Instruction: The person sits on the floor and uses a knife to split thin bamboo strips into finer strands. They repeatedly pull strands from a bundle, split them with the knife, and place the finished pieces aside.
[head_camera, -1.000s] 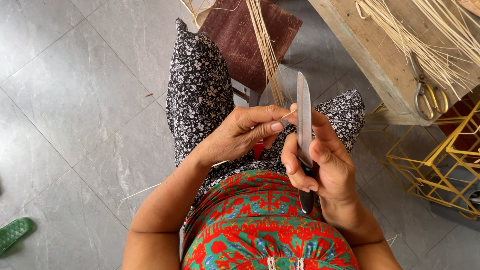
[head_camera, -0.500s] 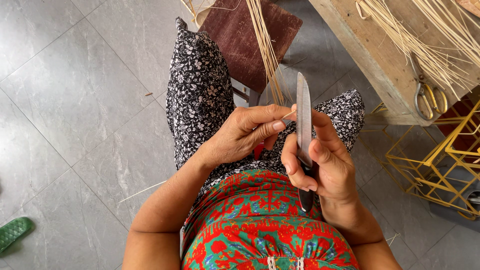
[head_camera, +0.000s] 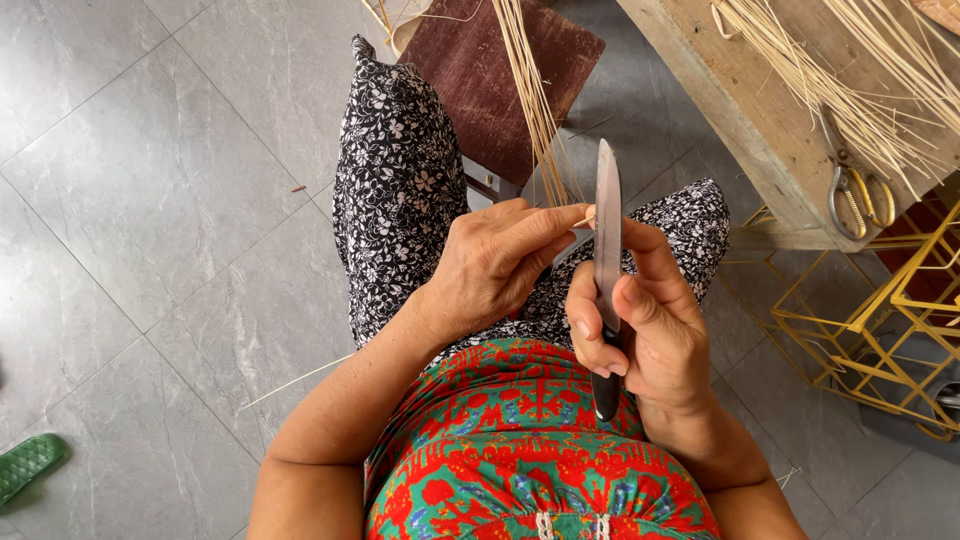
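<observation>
I take this for a small home craft workshop, the sort where cane or straw gets worked by hand. I see a grey tiled floor (head_camera: 150, 200), a rough wooden workbench (head_camera: 760, 150) strewn with pale straw strips (head_camera: 850, 90), and a pair of scissors (head_camera: 855, 190) lying on its edge. A low dark wooden stool (head_camera: 500, 80) stands ahead, more strips (head_camera: 530, 110) leaning over it. Yellow wire racks (head_camera: 860, 320) sit beside the bench, and a green sandal (head_camera: 30, 465) lies on the tiles.

You see a dark red-brown wooden stool (head_camera: 500, 75) ahead, metal scissors with yellow handles (head_camera: 852, 185) on the pale wooden bench (head_camera: 740, 110), a yellow wire rack (head_camera: 870, 320) beneath, and a green sandal (head_camera: 30, 465) on the grey tiled floor (head_camera: 150, 200).
</observation>
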